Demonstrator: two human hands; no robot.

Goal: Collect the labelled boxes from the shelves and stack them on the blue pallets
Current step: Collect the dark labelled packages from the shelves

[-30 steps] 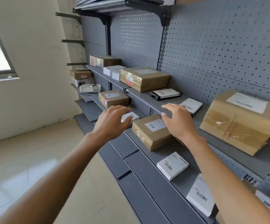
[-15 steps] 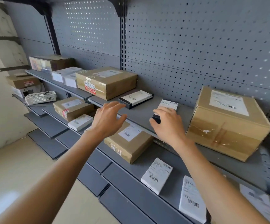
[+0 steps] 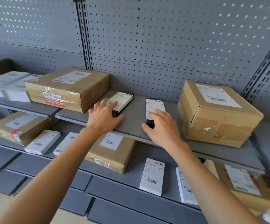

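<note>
Two small black boxes with white labels lie on the upper grey shelf (image 3: 132, 125). My left hand (image 3: 102, 118) rests on the near end of the left black box (image 3: 125, 99), fingers fairly straight across its label and thumb along its front end. My right hand (image 3: 163, 130) holds the near end of the right black box (image 3: 155, 104), fingers on top and thumb at its left front corner. Both boxes lie flat on the shelf. No blue pallet is in view.
A big brown carton (image 3: 216, 113) stands right of my right hand, and a flat brown carton (image 3: 68, 88) lies left of my left hand. The lower shelf holds a brown parcel (image 3: 113, 152), white labelled boxes (image 3: 153, 176) and another brown parcel (image 3: 19, 126). Perforated panel behind.
The view has closed in on the upper shelf. My left hand has come down from the air onto the left black box. My right hand stays on the right black box.
</note>
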